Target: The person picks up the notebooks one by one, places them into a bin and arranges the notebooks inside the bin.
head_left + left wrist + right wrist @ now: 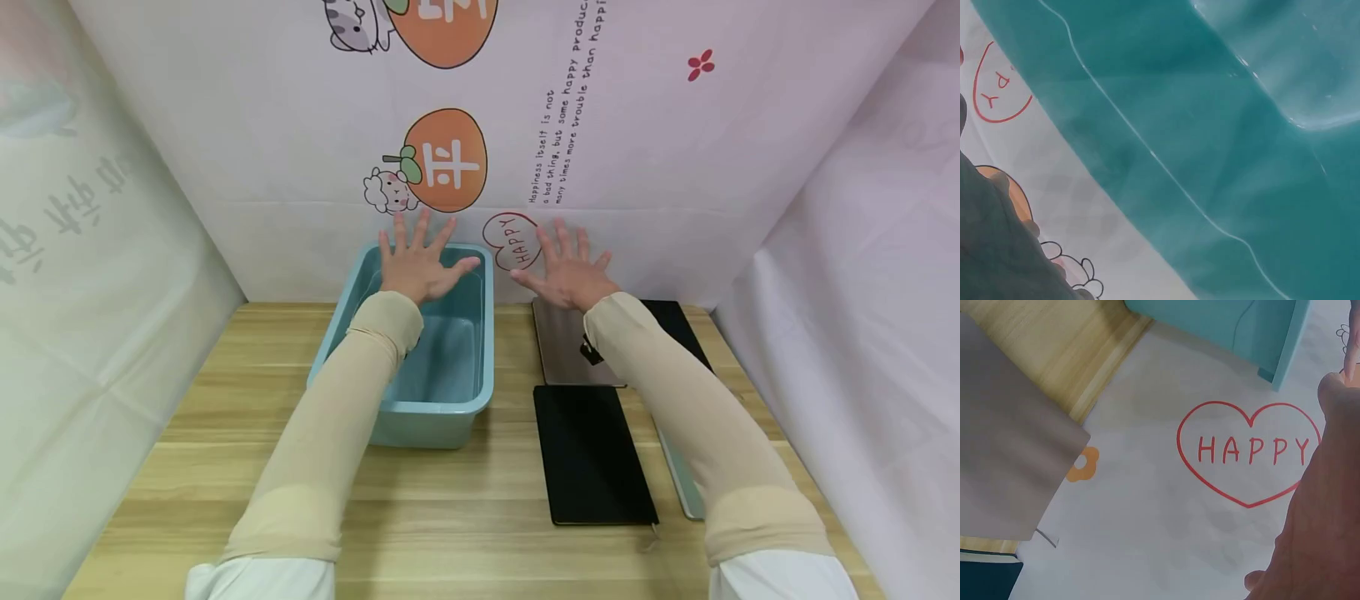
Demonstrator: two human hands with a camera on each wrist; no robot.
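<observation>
Fingers spread, my left hand (420,268) hovers over the far part of a blue-green plastic bin (437,429) and holds nothing. The bin's inside looks bare in the head view; its teal wall (1147,125) fills most of the left wrist view. To the right, my right hand (572,277) is also spread and holds nothing. It is nearest a brownish-grey notebook (558,342), which my forearm partly covers; the same cover (1016,437) shows in the right wrist view. Closer to me lies a black notebook (592,454).
Another black notebook (675,325) lies at the far right, and a pale green one (684,479) is mostly under my right forearm. Everything stands on a wooden table (225,467). A printed white cloth (637,150) rises behind, with cloth on both sides.
</observation>
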